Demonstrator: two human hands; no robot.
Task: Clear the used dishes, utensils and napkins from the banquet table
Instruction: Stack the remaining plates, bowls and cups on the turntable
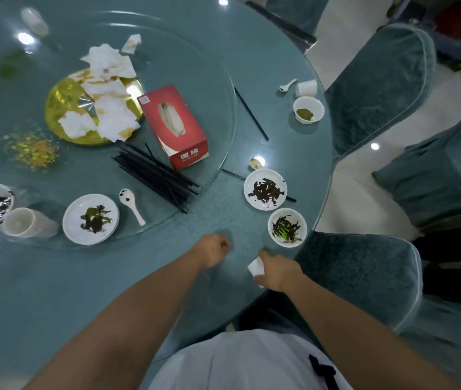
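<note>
- We find print on only one thing: the red cardboard tissue box lying on the glass turntable.
- On its short end facing us there are two or three large white characters, which look Chinese, but they are too blurred for us to read.
- Under them runs a line of smaller white print that we cannot make out.
- At its far top corner sits a small pale square label, perhaps a code, also unreadable.

You see even, cool overhead light; round lamp glare spots dot the glass turntable. Edges bend and darken, and the far side blurs.
</note>
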